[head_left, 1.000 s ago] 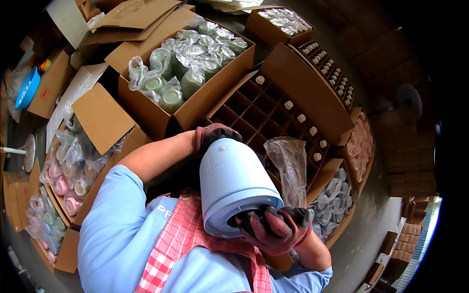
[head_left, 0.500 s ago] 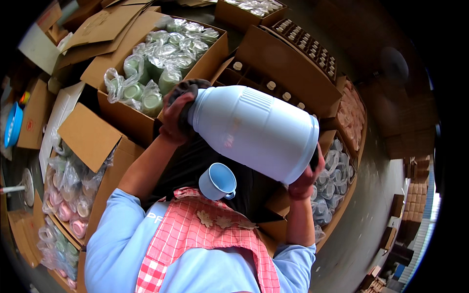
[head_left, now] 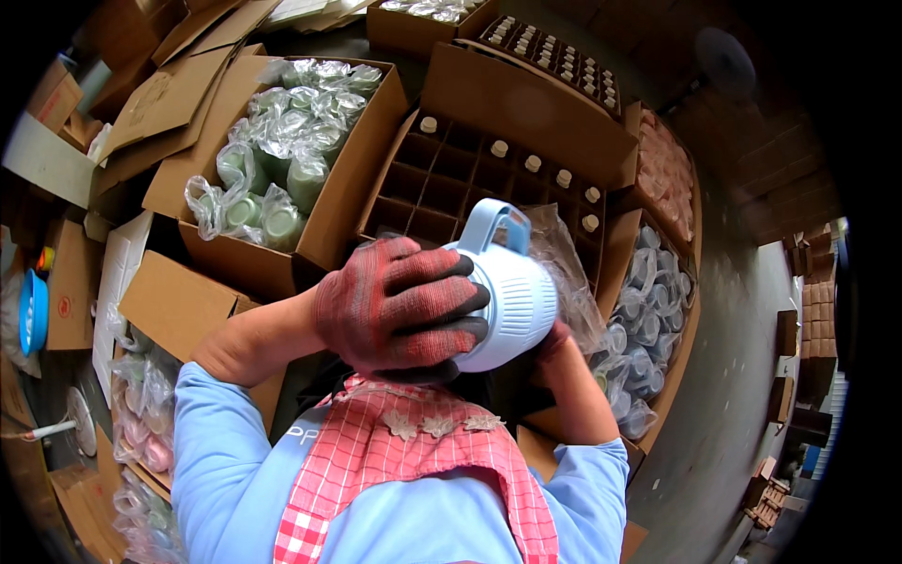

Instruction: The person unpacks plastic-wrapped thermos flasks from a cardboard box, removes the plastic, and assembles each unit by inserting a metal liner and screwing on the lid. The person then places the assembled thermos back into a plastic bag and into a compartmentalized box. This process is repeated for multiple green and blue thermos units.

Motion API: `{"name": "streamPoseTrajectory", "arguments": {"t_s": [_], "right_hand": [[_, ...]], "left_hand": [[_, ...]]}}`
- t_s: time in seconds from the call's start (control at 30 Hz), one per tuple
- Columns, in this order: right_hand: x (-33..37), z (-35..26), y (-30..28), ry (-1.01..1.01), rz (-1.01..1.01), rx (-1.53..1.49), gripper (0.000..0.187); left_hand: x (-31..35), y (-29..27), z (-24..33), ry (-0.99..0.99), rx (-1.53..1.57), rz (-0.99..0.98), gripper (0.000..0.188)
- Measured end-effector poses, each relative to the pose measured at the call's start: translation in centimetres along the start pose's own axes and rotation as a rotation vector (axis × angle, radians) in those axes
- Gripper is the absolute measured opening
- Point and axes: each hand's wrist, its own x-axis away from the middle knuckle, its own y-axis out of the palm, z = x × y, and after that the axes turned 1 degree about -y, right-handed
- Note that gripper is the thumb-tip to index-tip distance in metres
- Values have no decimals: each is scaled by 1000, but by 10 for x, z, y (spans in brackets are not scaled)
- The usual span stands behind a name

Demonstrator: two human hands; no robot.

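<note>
A light-blue vacuum flask (head_left: 524, 310) with a ribbed side is between my hands above my lap. It is tilted up, so its top end faces me, and its loop handle (head_left: 495, 226) points away. My left hand (head_left: 399, 305), in a red and black glove, is closed over the near top end with fingers curled round it. My right hand (head_left: 556, 343), slightly blurred, grips low on the right side, its fingers hidden behind the body. What lies under my left palm is covered. A crumpled clear plastic bag (head_left: 568, 273) lies just beyond the flask.
Ahead is a divided carton (head_left: 390, 207) with several white-capped bottles. Left of it stands a box of green bagged cups (head_left: 310, 179). Boxes of clear plastic pieces (head_left: 648, 320) and pink pieces (head_left: 665, 174) are at right. Open flaps (head_left: 178, 291) and pink bagged items (head_left: 146, 423) are at left.
The flask has turned from lying crosswise to upright and come closer to my body. My left hand has shifted onto its top end. The blue cup on my lap is out of sight.
</note>
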Motion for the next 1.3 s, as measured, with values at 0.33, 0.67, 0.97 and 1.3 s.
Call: {"name": "streamPoseTrajectory", "arguments": {"t_s": [0.33, 0.67, 0.97, 1.3], "right_hand": [[9, -95, -25, -448, -26, 1109, 9], [-53, -41, 25, -509, -241, 1645, 5], [-112, -69, -16, -669, 357, 1190, 27], [-188, -15, -178, -248, 1092, 2221, 53]], "left_hand": [[95, 84, 10, -644, 638, 100, 90], [78, 37, 3, -1542, 1046, 33, 63], [140, 51, 49, -1492, 538, 304, 40], [154, 51, 26, -1562, 920, 332, 63]]}}
